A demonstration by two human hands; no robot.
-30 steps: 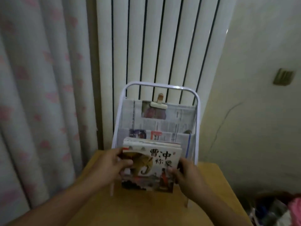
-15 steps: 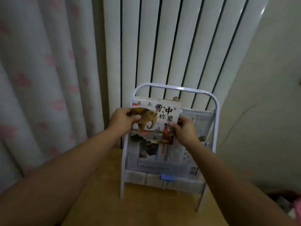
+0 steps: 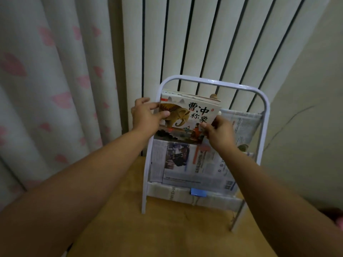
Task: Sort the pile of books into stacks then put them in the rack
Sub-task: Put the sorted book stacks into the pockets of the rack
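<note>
Rack (image 3: 265, 115), white metal frame lined with newspaper, stood on wooden desk (image 3: 167, 230) before radiator and pink-patterned curtain. Stack of books (image 3: 187, 115), elephant cover foremost, held upright at rack's upper tier, left of centre. Left hand (image 3: 146, 115) clamped on stack's left edge, thumb on cover. Right hand (image 3: 219, 132) pinched on lower right corner, fingers curled. Blue clip (image 3: 198, 192) seen on lower rail.

Both bare forearms reach forward and up, the left hand (image 3: 143, 115) pinching the left edge of a thin stack of picture books with an elephant cover (image 3: 187, 115), thumb on the front and fingers (image 3: 143, 101) curled behind, while the right hand (image 3: 220, 133) grips its lower right corner likewise.
</note>
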